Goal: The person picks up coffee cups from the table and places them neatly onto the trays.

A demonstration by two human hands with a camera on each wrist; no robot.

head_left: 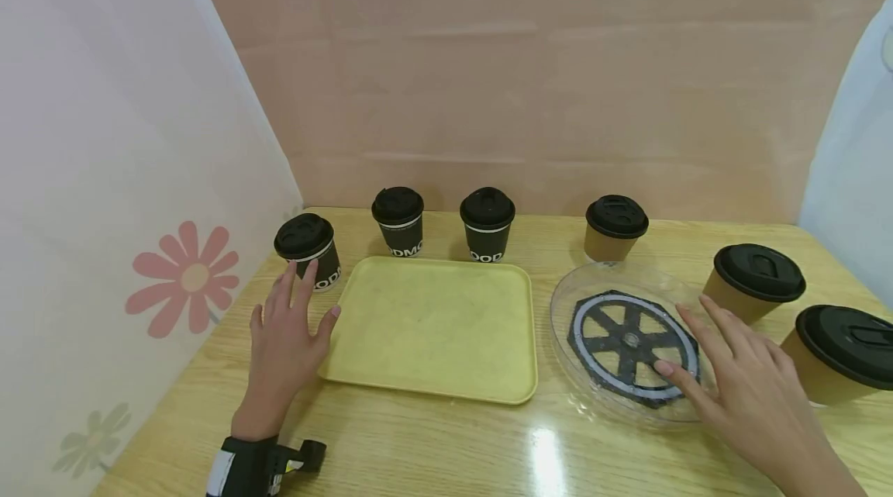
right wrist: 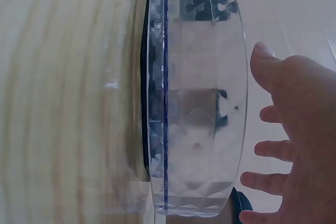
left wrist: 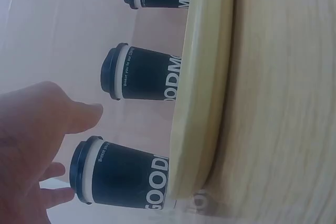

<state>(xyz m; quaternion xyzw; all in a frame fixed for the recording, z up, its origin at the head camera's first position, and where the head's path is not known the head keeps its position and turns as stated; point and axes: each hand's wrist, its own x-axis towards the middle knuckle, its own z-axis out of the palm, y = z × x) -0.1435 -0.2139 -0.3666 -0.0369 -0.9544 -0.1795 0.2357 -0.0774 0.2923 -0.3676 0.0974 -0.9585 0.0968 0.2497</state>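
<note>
My left hand [head_left: 287, 338] hovers with spread fingers at the left end of the yellow tray [head_left: 429, 330]. Just beyond its fingertips stands a black paper cup [head_left: 305, 235] with a black lid and white lettering; the left wrist view shows this cup [left wrist: 128, 177] with the thumb apart from it. On the other side, my right hand [head_left: 753, 392] is held over the near right part of a round clear plastic container [head_left: 568, 326], fingers spread and holding nothing. A dark spoked disc [head_left: 631, 339] shows through it. The right wrist view shows the container's faceted wall [right wrist: 197, 66] beside the fingers.
Two more black lidded cups, one at the left [head_left: 398, 218] and one at the right [head_left: 487, 222], stand behind the tray. Brown lidded cups stand behind the container [head_left: 614, 226], to its right [head_left: 756, 280] and near the right edge [head_left: 837, 357]. A hanging cloth [head_left: 516, 94] borders the wooden table.
</note>
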